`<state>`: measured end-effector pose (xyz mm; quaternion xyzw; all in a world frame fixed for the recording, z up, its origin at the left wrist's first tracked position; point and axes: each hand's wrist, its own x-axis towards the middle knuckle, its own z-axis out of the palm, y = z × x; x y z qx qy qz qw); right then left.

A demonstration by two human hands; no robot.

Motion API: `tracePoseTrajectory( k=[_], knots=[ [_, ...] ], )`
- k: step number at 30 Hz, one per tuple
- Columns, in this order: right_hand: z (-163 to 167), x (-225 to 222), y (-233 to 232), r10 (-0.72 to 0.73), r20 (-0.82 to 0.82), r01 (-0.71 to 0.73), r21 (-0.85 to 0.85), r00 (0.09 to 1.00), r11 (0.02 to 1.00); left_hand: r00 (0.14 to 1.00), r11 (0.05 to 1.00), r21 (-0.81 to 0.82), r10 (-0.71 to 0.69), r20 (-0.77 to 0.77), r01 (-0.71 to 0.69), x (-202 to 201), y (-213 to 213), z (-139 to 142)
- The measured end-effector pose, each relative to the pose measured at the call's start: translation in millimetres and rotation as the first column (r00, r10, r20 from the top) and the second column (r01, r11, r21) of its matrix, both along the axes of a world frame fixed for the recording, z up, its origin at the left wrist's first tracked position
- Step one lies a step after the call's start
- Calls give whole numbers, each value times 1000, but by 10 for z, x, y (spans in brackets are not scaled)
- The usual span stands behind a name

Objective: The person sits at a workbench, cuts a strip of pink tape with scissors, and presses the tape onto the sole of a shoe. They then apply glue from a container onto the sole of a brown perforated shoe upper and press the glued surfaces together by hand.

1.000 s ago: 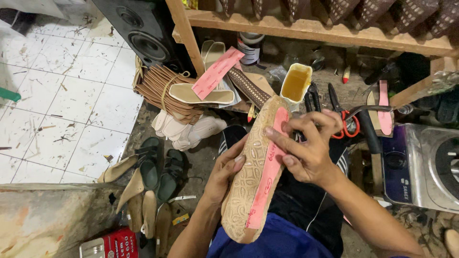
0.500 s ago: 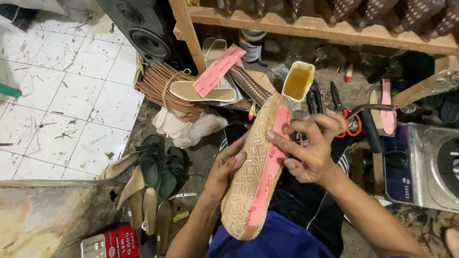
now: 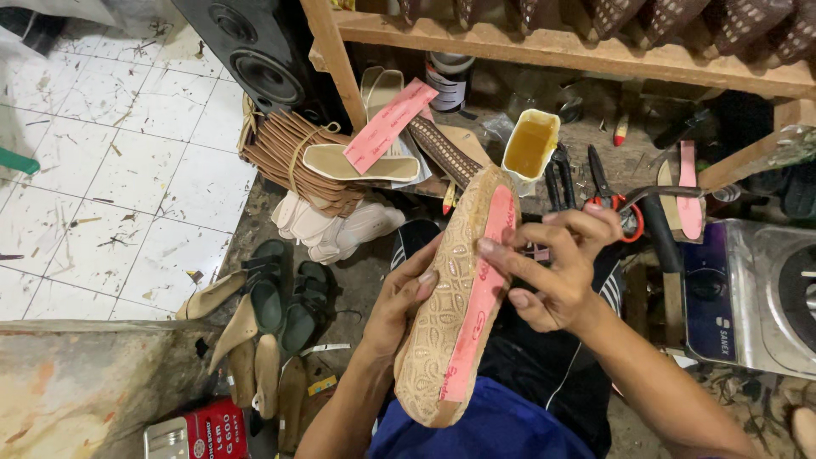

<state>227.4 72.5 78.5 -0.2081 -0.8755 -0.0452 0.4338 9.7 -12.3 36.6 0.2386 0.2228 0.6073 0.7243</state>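
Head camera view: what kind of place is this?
Probably a small shoemaking workshop. The hands hold a tan patterned sole with a pink strip along it; a tub of glue, pliers and bundled soles lie nearby.

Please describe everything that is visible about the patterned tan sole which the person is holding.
The tan sole is long and rounded at both ends, and embossed with small oval marks. It looks like rubber or foam. It is tilted, with its far end toward the yellow glue cup and its near end over the lap. A pink strip lies along it. The left hand supports its left edge; the right hand presses fingertips on the strip.
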Motion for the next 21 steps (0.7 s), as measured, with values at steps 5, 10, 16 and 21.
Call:
tracePoseTrajectory(
  k=[5, 10, 16, 21],
  knots=[
    [27, -6, -20, 18, -18, -17, 37, 1000, 999, 1000, 1000, 6, 21, -9, -21, 7, -2, -13],
    [10, -8, -46, 67, -20, -66, 32, 998, 997, 1000, 1000, 18, 19, 5, -20, 15, 6, 9],
    [-44, -19, -108, 11, 15, -11, 0, 1000, 1000, 998, 998, -36, 57, -8, -58, 19, 21, 23],
    [-40, 4, -148, 28, 29, -31, 90, 999, 995, 997, 996, 25, 83, -9, -83, 21, 35, -3]
  ],
)
